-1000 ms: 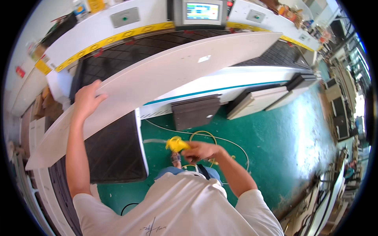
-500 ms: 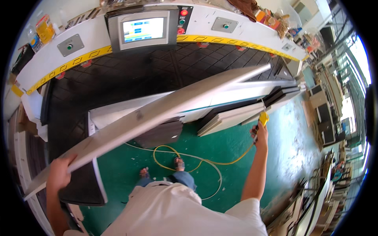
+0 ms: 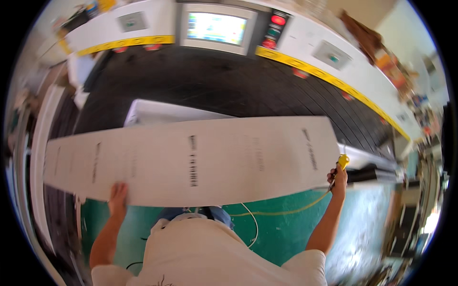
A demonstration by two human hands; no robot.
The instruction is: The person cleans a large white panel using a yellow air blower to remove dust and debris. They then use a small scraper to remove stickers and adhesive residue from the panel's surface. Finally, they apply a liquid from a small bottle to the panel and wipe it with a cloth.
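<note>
A long pale board (image 3: 224, 162) with rows of dark print faces up in front of me, its far edge over the black machine bed. My left hand (image 3: 118, 198) is closed on its near edge, left of the middle, with fingers on the upper face. At the board's right end, my right hand (image 3: 338, 180) is wrapped around a yellow air blow gun (image 3: 343, 161) with a thin nozzle. A yellow hose (image 3: 291, 210) trails from the gun toward the floor. Whether the right fingers also touch the board cannot be made out.
Beyond the board lies the black slatted bed (image 3: 214, 86), backed by a white beam with a yellow strip (image 3: 324, 74), a lit screen (image 3: 216, 28) and a button panel (image 3: 274, 31). Dark panels (image 3: 369, 175) stand at right. A pale hose (image 3: 255, 224) crosses the green floor.
The board has turned from slanted and nearly edge-on to broad face up, lying crosswise. My left hand now holds its near edge; the blow gun is beside the right end. The view has shifted.
</note>
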